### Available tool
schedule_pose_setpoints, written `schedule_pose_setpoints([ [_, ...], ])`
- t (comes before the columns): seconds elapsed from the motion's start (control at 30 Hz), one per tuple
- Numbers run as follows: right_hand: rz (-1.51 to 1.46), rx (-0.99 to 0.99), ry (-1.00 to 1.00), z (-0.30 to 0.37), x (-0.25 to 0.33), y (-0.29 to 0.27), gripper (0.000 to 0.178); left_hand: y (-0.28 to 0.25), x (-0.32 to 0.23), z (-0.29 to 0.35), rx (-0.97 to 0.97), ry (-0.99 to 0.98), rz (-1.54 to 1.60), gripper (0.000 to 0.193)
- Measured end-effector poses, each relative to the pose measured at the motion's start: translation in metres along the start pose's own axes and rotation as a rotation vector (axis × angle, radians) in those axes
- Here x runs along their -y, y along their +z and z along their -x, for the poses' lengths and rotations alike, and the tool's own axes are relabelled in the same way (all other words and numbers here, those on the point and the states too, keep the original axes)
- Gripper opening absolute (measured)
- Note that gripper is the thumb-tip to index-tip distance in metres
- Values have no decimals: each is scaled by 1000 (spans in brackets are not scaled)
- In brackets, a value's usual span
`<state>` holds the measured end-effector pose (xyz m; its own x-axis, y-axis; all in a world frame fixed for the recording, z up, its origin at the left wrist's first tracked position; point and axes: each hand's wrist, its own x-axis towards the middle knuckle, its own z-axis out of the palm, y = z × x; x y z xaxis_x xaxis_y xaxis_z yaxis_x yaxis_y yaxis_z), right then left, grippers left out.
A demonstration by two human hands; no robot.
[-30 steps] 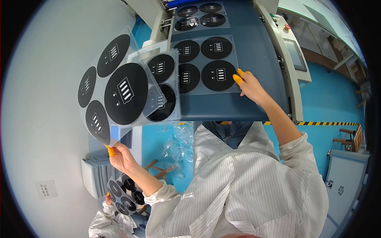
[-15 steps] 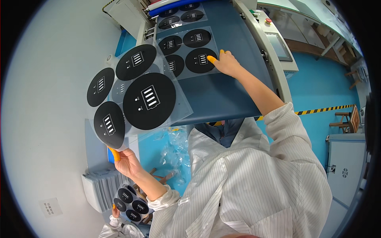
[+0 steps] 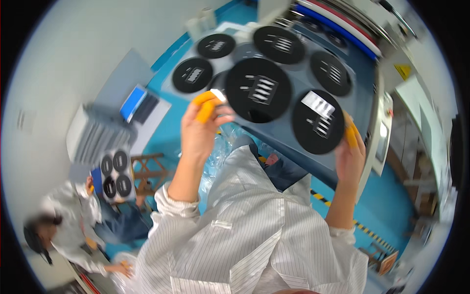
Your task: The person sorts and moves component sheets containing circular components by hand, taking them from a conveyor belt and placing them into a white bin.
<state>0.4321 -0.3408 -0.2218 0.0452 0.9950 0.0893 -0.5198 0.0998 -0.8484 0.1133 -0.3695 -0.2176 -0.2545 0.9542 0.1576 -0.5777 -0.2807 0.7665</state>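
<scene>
A clear plastic sheet with black discs [image 3: 258, 90], each printed with a white battery-like symbol, is raised between my hands over the machine's dark belt [image 3: 360, 105]. Orange finger covers show on both hands. My left hand [image 3: 200, 127] pinches the sheet's near left side; my right hand [image 3: 350, 152] grips its right edge, the thumb hidden. Glare crosses the right near disc [image 3: 319, 121]. Partly behind lies another sheet with similar discs [image 3: 192, 75], reaching out to the left; whether my left hand holds it too I cannot tell. Motion blurs the picture.
Blue and white rollers [image 3: 338, 24] span the belt's far end. On the left a co-worker [image 3: 73, 215] holds a similar disc sheet [image 3: 116, 176] beside a grey-white stack [image 3: 98, 132] and a wooden stool [image 3: 149, 169]. Crumpled clear plastic [image 3: 215, 152] covers some floor.
My right hand has left the belt and come to the right edge of a raised sheet. My left hand has moved up and right. The view has swung left, showing more of the co-worker.
</scene>
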Motion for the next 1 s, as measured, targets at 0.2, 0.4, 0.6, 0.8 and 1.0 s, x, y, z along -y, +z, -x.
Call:
schedule_pose_setpoints([
  [0.2,-242,44,65,4,7,-60,36,-3,-3,2,201,17,-452,26],
  [0.4,-171,65,66,16,17,-152,40,-124,-38,-79,-579,439,-1363,19],
  [0.6,-47,-197,71,32,4,-140,35,-152,-50,-101,-525,233,-1689,17],
  [0.8,-41,-72,110,31,-1,-132,35,-147,-52,-101,-403,451,-1950,14],
  [1.0,5,-284,113,32,-8,-88,27,-147,-58,-107,-346,519,-2014,13],
])
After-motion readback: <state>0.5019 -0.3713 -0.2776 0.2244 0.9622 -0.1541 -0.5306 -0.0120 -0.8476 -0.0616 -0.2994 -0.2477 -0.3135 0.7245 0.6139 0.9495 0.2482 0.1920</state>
